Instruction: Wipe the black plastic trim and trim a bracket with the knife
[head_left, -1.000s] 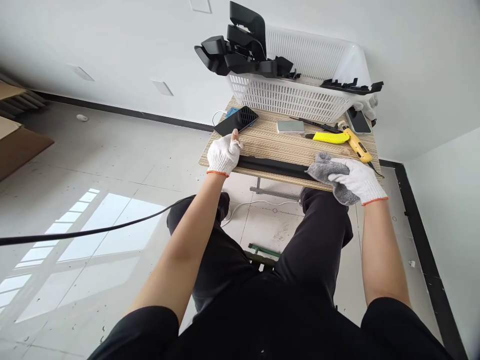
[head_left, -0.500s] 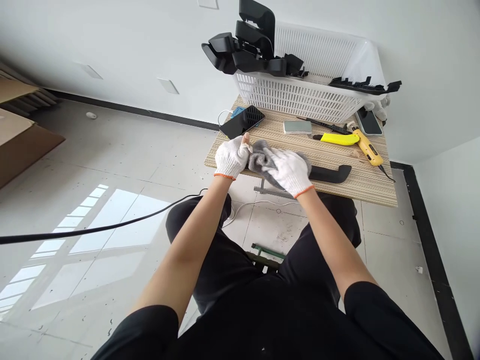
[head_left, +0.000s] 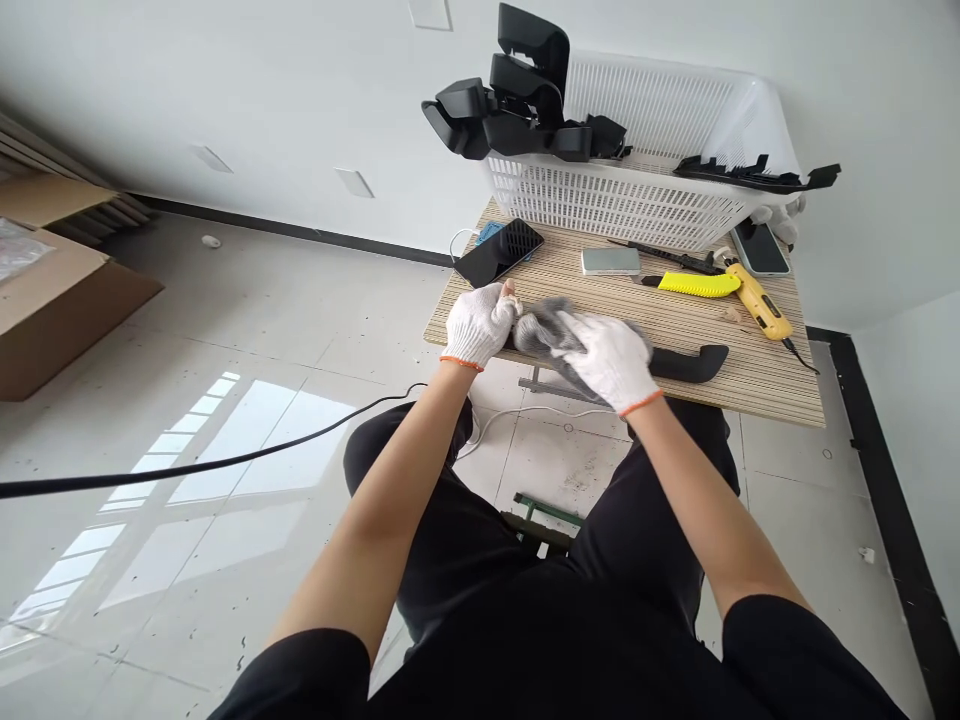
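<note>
My left hand (head_left: 478, 322), in a white knit glove with an orange cuff edge, is closed at the left end of a long black plastic part (head_left: 690, 364). The thumb tip shows bare through the glove. My right hand (head_left: 606, 358), gloved the same way, grips a bunched grey cloth (head_left: 541, 328) and presses it over the middle of that part. The part's right end, bent upward, sticks out past the cloth near the table's front edge. Glove and cloth cover the rest, and the right fingers are slightly blurred.
On the wooden table (head_left: 750, 385) lie a black phone (head_left: 500, 252), a pale small box (head_left: 610, 262), a yellow-handled knife (head_left: 697, 285) and a yellow corded tool (head_left: 761, 303). Behind stands a white basket (head_left: 615, 198) with black plastic parts (head_left: 529, 95). A cardboard box (head_left: 71, 310) sits left.
The whole view has shifted a little. My right hand and the cloth have moved slightly right along the black part, while my left hand stays at its left end.
</note>
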